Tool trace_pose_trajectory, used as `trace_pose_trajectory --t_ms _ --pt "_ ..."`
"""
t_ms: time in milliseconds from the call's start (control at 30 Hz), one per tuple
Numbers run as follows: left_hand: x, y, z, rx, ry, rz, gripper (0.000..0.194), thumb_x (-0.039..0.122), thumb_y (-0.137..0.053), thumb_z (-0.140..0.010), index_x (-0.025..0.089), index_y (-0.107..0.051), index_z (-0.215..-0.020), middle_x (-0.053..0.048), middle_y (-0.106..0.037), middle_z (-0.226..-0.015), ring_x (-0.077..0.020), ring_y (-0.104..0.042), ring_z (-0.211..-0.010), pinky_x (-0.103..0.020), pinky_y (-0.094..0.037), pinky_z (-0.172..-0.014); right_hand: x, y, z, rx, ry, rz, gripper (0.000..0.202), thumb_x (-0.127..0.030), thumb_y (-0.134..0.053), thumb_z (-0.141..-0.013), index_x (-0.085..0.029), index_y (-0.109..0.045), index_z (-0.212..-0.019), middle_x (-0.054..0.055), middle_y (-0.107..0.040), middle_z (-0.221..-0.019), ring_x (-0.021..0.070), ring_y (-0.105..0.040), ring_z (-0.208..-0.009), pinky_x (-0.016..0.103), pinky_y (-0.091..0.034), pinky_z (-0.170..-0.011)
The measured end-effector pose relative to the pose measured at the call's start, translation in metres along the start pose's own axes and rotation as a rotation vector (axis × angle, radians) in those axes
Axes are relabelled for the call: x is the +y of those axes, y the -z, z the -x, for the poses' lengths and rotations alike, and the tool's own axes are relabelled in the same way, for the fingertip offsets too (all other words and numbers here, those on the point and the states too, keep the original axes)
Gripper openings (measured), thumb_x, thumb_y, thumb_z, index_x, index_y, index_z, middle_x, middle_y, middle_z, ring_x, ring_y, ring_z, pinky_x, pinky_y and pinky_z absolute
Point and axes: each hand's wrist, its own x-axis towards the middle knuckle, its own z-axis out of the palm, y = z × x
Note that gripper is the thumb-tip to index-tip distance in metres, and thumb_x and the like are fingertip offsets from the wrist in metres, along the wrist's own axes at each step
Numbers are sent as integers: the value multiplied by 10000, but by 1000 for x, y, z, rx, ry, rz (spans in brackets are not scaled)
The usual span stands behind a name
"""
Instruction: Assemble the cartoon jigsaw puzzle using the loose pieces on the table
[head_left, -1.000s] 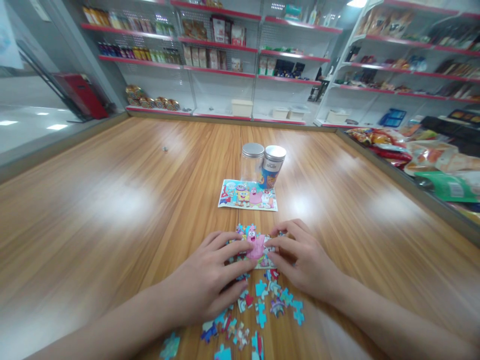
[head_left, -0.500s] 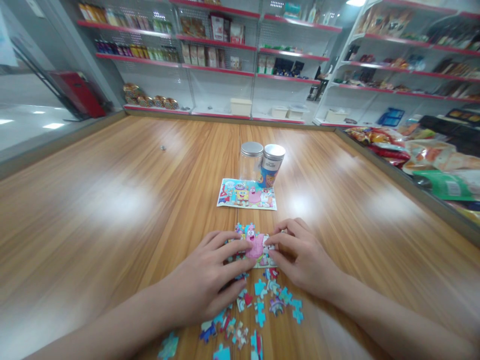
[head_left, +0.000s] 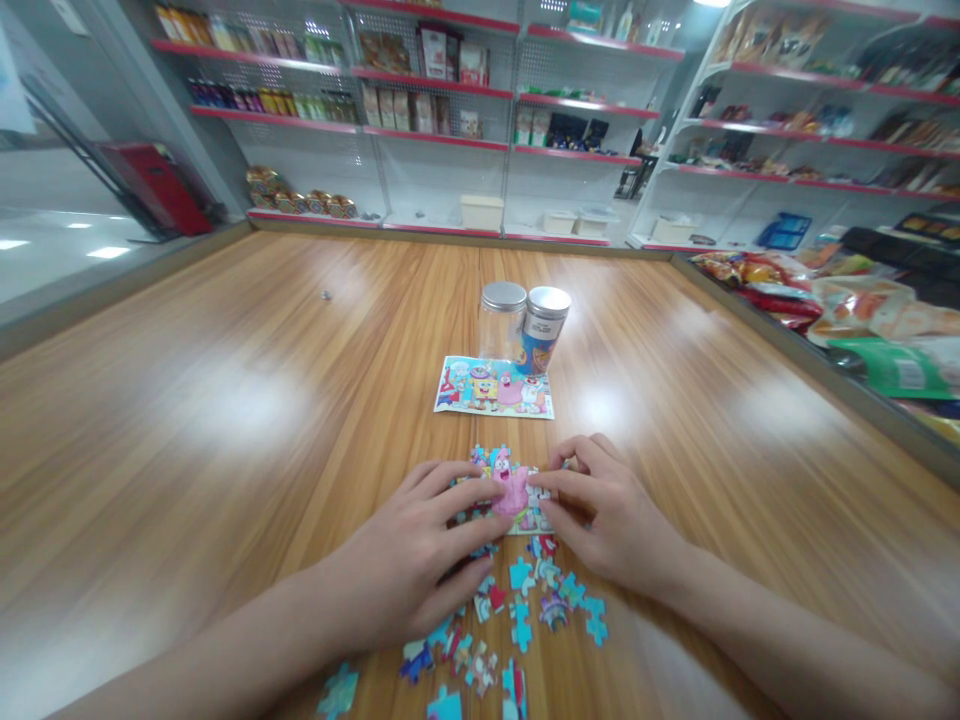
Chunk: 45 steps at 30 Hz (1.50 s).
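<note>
A partly joined puzzle (head_left: 511, 492) with a pink cartoon figure lies on the wooden table between both hands. My left hand (head_left: 431, 545) rests over its left part, fingers spread, fingertips on the pieces. At the right edge of the puzzle is my right hand (head_left: 600, 505), its thumb and index finger bent close around a piece at the border. Loose puzzle pieces (head_left: 520, 622) are scattered nearer to me, some partly under my left hand. Beyond the puzzle lies a printed picture sheet (head_left: 495, 390) with cartoon figures.
Behind the sheet stand a clear jar (head_left: 501, 325) with a silver lid and a blue labelled can (head_left: 541, 335). Packaged goods (head_left: 885, 368) fill the right side past the table edge (head_left: 810, 345). Shelves (head_left: 435, 139) line the back. A tiny object (head_left: 326, 295) lies far left.
</note>
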Motion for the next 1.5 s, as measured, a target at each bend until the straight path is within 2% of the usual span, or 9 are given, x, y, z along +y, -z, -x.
trace_pose_trajectory --t_ms 267,367,467,567,767,933,1267,1367,1500 --pt "1 0 0 -12 0 0 443 243 -554 -973 255 -553 -1416 -89 -556 -1432 -316 -456 -1329 -561 -456 -1092 0 1 0 -3 -1 -1 239 -141 -648 -873 -215 -736 -1082 105 -579 -1041 253 -556 -993 419 -510 -831" --pt "0 -2 1 -17 2 -8 438 261 -547 -979 261 -551 -1417 -83 -551 -1436 -319 -446 -1335 -564 -453 -1092 0 2 0 37 17 -20 235 -135 -643 -869 -202 -718 -1081 98 -575 -1012 244 -560 -973 410 -509 -821" --pt "-2 -3 2 -27 8 -11 432 277 -548 -982 265 -555 -1413 -80 -546 -1439 -320 -441 -1339 -563 -448 -1100 -1 2 0 58 35 -32 192 -117 -626 -868 -196 -721 -1015 88 -562 -982 225 -562 -924 386 -501 -788" --pt "-2 -3 2 -32 11 -14 435 276 -545 -981 263 -554 -1415 -82 -542 -1443 -320 -444 -1340 -563 -446 -1105 -1 2 0 17 36 -26 164 -112 -621 -868 -201 -729 -953 79 -557 -957 217 -561 -895 371 -487 -764" --pt "-1 -2 2 -20 9 -14 431 263 -546 -978 262 -558 -1409 -82 -550 -1432 -317 -453 -1332 -562 -454 -1097 -1 1 1 24 2 -21 156 -125 -624 -874 -188 -720 -979 83 -560 -962 226 -562 -917 375 -483 -785" --pt "-1 -1 1 -15 -5 -19 439 269 -545 -981 258 -546 -1420 -79 -551 -1431 -314 -452 -1324 -551 -460 -1088 1 1 0 80 -13 -54 242 -109 -605 -878 -186 -700 -1087 76 -562 -936 218 -565 -879 361 -481 -750" --pt "1 1 0 0 -24 -28 432 280 -564 -983 254 -556 -1414 -96 -579 -1422 -332 -487 -1317 -579 -445 -1067 3 1 2 60 3 -64 199 -84 -569 -877 -192 -734 -910 61 -581 -839 204 -562 -814 345 -452 -703" --pt "-4 9 0 130 -14 106 386 260 -580 -982 249 -597 -1367 -100 -595 -1406 -297 -534 -1288 -517 -477 -1052 6 3 1 115 -59 -92 206 -82 -558 -875 -186 -733 -904 53 -587 -801 191 -572 -761 326 -439 -660" --pt "-21 21 3 502 188 298 239 141 -516 -990 211 -717 -1100 -70 -706 -1160 -195 -666 -1060 -358 -550 -920 11 5 -1 183 -150 -144 202 -77 -552 -863 -188 -721 -865 38 -608 -771 175 -584 -727 305 -437 -638"
